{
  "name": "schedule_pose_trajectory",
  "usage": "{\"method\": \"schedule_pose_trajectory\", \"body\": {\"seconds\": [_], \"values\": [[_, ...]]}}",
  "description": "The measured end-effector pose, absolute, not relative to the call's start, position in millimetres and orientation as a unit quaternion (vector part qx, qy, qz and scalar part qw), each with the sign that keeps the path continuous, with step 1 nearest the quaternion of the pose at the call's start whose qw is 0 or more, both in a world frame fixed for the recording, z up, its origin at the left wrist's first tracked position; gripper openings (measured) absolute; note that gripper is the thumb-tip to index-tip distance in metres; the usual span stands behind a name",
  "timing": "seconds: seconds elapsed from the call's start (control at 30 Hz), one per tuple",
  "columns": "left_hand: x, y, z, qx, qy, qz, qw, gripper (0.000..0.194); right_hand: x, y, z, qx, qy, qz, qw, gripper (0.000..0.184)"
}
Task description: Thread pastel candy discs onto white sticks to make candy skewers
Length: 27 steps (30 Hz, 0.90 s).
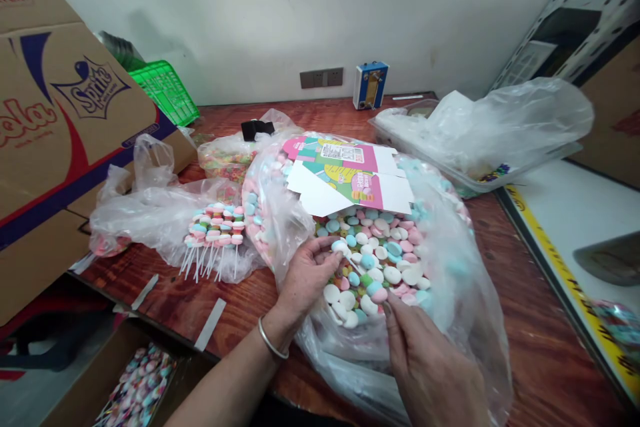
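A large clear plastic bag [465, 320] lies spread on the table, full of loose pink, blue and white gummy candies [393, 273]. Over its middle, my left hand [310, 277] pinches a thin white candy stick [356, 265] close to a white candy. Green, blue and pink pieces sit at the stick's other end. My right hand [430, 353] has its thumb and fingers closed at the pink candy [380, 295] there; the fingers' far sides are hidden. Left of the bag, several finished-looking candy skewers [215, 225] lie in rows with white sticks toward me.
A printed card box blank [345, 173] rests on the candies. Smaller candy bags [227, 153], a green basket [163, 90] and a large carton [65, 120] are at left. A plastic tub [450, 160] stands right. Below the table edge, an open box [75, 373] holds wrapped candies.
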State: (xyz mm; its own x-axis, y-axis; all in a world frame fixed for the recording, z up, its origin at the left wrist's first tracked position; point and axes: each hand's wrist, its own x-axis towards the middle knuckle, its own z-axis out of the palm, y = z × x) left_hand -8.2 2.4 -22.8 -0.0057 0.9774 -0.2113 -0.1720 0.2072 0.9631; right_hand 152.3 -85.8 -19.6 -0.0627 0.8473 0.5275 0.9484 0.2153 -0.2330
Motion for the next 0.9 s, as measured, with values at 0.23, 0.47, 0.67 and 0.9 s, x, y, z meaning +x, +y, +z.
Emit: {"method": "schedule_pose_trajectory", "body": {"seconds": [0.23, 0.47, 0.67, 0.9], "values": [[-7, -1, -24, 0.446, 0.494, 0.471, 0.580, 0.038, 150, -87, -17, -0.637, -0.715, -0.072, 0.281, 0.037], [-6, -1, -19, 0.479, 0.509, 0.454, 0.553, 0.037, 145, -87, -21, -0.629, -0.714, -0.085, 0.296, 0.037], [-3, -6, -21, 0.487, 0.529, 0.443, 0.536, 0.034, 140, -85, -25, -0.639, -0.708, -0.091, 0.285, 0.036], [-4, -23, -28, 0.580, 0.527, 0.437, 0.443, 0.031, 129, -77, -33, -0.653, -0.695, -0.033, 0.300, 0.034]]}}
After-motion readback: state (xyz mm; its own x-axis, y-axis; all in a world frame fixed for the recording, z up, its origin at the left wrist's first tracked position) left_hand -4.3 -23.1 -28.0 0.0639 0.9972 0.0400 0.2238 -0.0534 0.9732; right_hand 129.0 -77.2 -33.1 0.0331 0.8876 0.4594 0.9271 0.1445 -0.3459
